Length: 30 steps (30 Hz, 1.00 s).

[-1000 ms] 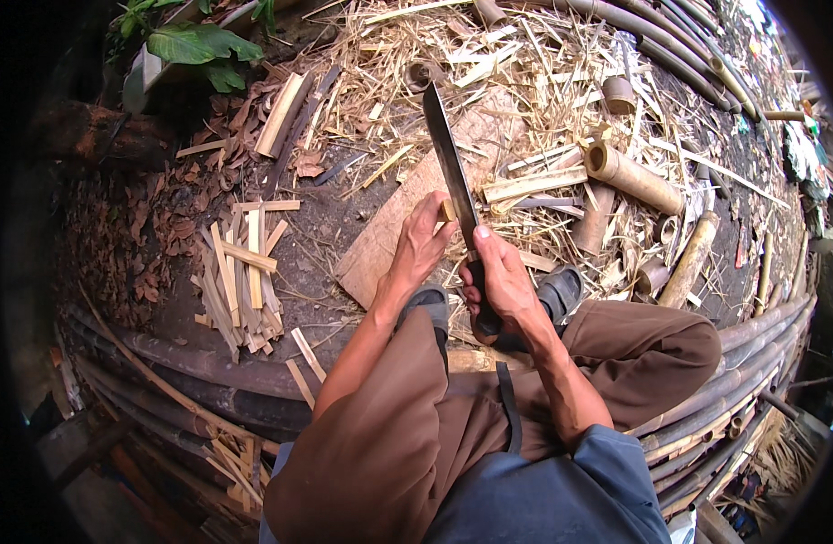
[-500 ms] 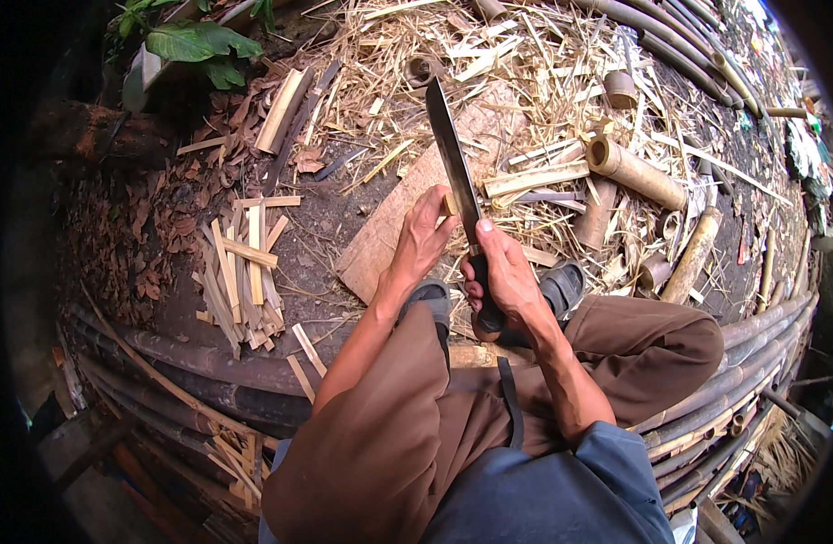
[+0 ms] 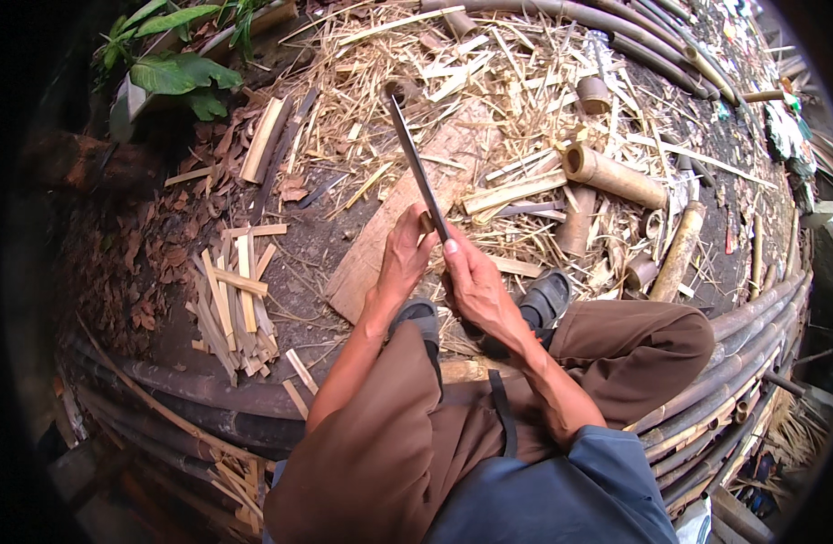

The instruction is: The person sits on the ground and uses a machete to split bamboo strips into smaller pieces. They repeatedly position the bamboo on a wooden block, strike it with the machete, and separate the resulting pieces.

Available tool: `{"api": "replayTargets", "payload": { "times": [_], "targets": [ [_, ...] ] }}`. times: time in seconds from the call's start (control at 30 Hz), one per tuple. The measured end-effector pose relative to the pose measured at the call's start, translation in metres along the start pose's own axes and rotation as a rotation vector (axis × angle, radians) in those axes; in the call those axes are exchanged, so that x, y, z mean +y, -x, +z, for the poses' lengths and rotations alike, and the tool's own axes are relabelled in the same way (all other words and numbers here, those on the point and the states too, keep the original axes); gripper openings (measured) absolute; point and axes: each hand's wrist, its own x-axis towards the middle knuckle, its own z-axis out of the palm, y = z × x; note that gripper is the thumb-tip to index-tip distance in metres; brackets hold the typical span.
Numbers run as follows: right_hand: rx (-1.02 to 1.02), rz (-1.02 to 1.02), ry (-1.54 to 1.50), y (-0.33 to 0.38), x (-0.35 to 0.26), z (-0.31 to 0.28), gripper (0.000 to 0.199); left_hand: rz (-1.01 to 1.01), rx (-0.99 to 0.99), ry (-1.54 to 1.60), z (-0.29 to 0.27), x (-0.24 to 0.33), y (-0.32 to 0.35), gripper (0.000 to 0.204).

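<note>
first: state of the left hand (image 3: 403, 258)?
second: fingers curled in, with a small piece of wood (image 3: 426, 221) pinched near the fingertips. most of the piece is covered by the fingers.
first: and the right hand (image 3: 476, 283)?
second: closed around the grip of a knife (image 3: 419, 163), thumb laid at the base of the blade. the grip itself is mostly hidden by the hand.
first: position of the knife?
second: in front of the person, blade pointing away and leaning left, seen nearly edge-on. it runs just beside the small piece of wood, on its right; whether the two touch cannot be told.
first: what lies beyond the hands?
second: a flat board (image 3: 360, 263) on the ground, set at a slant, partly behind the left hand and the blade. shavings (image 3: 367, 118) lie thickly past its far end.
first: to the left?
second: a loose pile of split sticks (image 3: 244, 281), well apart from the left hand, some crossing others.
first: to the right?
second: a cut bamboo tube (image 3: 620, 179) on its side, its hollow end toward the board, with a longer bamboo piece (image 3: 678, 254) nearer the person's right knee.
first: footwear?
second: dark sandals (image 3: 549, 296), one on either side of the right hand.
</note>
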Motion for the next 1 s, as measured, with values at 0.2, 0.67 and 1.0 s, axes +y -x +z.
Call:
{"api": "replayTargets", "payload": {
  "times": [0.2,0.67,1.0],
  "targets": [
    [0.018,-0.065,-0.059,0.005,-0.002,0.003,0.044,0.097,0.039,0.026,-0.004,0.015,-0.008,0.017],
    [-0.013,0.033,0.066,-0.003,0.004,0.003,0.045,-0.137,0.226,-0.103,0.003,-0.015,0.033,0.034],
    [0.103,-0.001,0.127,-0.009,0.092,0.034,0.036,-0.324,0.28,-0.251,-0.008,0.02,0.031,0.032]
  ]
}}
